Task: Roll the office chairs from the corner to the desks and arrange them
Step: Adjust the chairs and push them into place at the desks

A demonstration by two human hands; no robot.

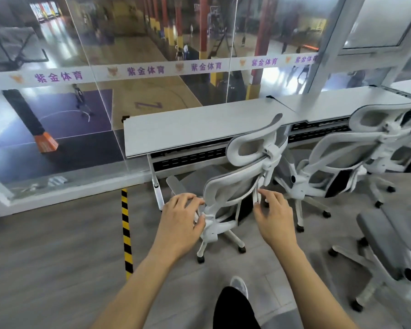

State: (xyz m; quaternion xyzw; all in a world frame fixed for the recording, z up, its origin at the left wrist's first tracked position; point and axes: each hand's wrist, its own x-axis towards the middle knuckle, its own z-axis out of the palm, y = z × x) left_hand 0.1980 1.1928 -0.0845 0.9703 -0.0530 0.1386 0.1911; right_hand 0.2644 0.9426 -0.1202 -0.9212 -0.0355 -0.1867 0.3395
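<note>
White plastic framing and grey mesh make up the office chair [237, 186] seen in the head view. It stands upright on its castors on the grey wood-look floor [57, 245], its back turned to the camera and its seat facing the white desk [199, 127], just short of the desk's front edge.

The left hand [179, 219] is laid on the left rim of the backrest, with the fingers curled over the frame and the thumb pressed beneath, so the rim is held. The right hand [274, 219] is placed at the right rim with its fingertips touching the frame; whether the rim is actually clasped cannot be told, as the fingers are blurred.

A second chair [337, 155] of the same kind is parked to the right at the neighbouring desk [342, 100], and a third chair [387, 243] is seen nearer the camera at the right edge. A yellow-and-black striped tape [126, 231] is stuck to the floor left of the hands. A glass wall [152, 43] rises behind the desks. A pale shoe [239, 284] is visible below.
</note>
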